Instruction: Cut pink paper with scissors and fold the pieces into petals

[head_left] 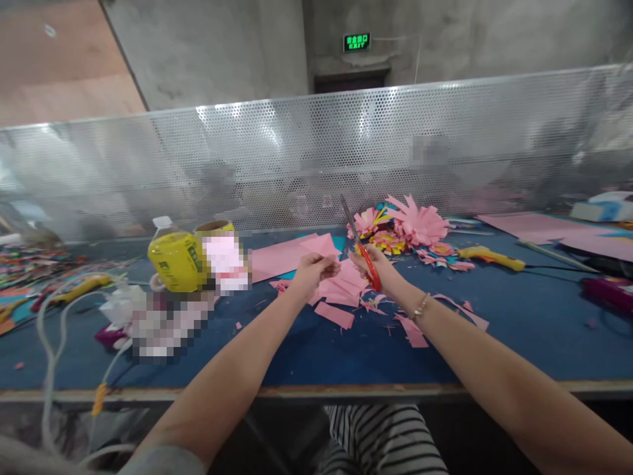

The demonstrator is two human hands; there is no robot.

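Observation:
My left hand point(315, 274) pinches a folded piece of pink paper point(321, 245) above the middle of the table. To its right, my right hand point(378, 267) holds red-handled scissors point(372, 270), whose metal blades point up and away; a gap lies between them and the held paper. Cut pink paper pieces point(343, 287) and narrow scraps lie below and between both hands. A bunch of pink paper flowers point(420, 224), with some yellow and blue ones, sits just beyond my right hand.
A yellow bottle point(175, 258) and a tape roll point(215, 227) stand to the left. A yellow glue gun point(489, 257) and pink sheets point(534, 229) are on the right. White cables point(64, 330) hang at the left edge. A perforated metal screen point(277, 158) lines the back.

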